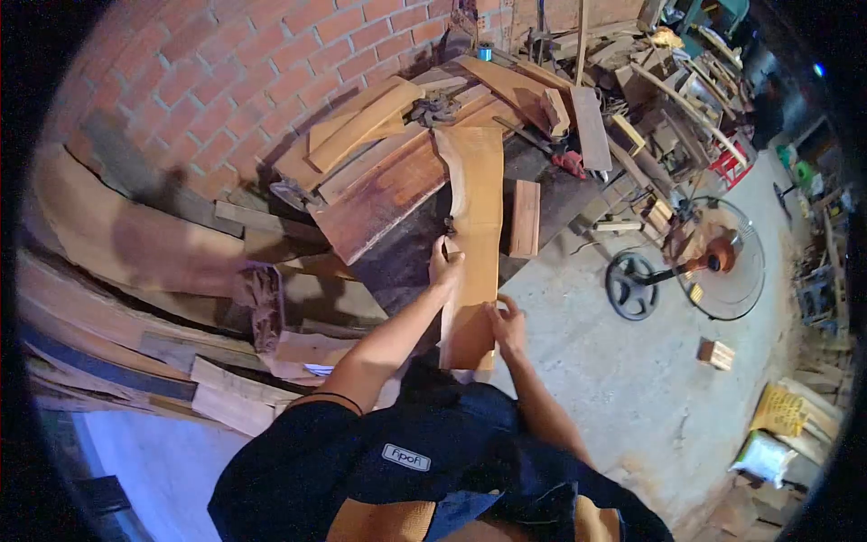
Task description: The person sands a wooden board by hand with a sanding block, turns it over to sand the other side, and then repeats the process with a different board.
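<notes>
A long light-brown wooden board (476,226) reaches from close to my body out over a dark work table (397,266). Its left edge is wavy and uneven. My left hand (446,265) is closed at that left edge, around a thin dark stick (444,249) too small to name. Just beyond the fingers is a small dark spot or piece on the edge; I cannot tell which. Near the board's close end, my right hand (507,322) grips the right edge with bent fingers. A short wooden block (525,219) lies to the right of the board.
Planks (361,126) are piled at the table's back and left, against a brick wall (244,86). Curved slabs (135,226) are stacked on my left. A standing fan (718,257) and a small wood block (716,354) are on the concrete floor (596,361) to the right.
</notes>
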{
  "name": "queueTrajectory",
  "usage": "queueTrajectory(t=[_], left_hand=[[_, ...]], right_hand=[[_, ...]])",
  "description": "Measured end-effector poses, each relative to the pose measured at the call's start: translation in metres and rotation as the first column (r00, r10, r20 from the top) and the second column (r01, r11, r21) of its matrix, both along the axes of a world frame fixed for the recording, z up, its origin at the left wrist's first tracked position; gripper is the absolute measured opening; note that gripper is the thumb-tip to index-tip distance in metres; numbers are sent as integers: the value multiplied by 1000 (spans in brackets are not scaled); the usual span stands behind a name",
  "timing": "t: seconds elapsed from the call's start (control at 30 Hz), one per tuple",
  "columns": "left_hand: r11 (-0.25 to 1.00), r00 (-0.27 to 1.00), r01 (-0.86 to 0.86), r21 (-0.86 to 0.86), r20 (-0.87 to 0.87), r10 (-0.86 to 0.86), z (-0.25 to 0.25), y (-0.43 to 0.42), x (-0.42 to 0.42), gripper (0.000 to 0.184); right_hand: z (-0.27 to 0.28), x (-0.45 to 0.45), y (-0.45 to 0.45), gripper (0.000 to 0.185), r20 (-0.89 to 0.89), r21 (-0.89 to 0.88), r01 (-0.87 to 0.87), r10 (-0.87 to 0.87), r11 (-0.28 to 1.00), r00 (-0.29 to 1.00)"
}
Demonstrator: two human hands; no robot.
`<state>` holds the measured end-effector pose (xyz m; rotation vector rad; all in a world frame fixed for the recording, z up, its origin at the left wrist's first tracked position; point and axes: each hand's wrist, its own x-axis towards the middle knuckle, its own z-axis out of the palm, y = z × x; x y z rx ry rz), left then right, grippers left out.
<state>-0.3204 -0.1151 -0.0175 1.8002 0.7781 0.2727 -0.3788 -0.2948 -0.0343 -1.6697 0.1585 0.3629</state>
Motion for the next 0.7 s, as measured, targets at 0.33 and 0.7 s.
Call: queueTrajectory(t=[0.33, 0.7], left_hand=[[922, 983, -18, -386, 162, 87, -15, -1, 0, 60], [999, 999, -53, -5, 10, 53, -27, -25, 11, 54]], right_hand=[[7, 9, -7, 37, 20, 30, -108, 108, 994, 994], [19, 26, -31, 36, 65, -27, -132, 133, 991, 989]])
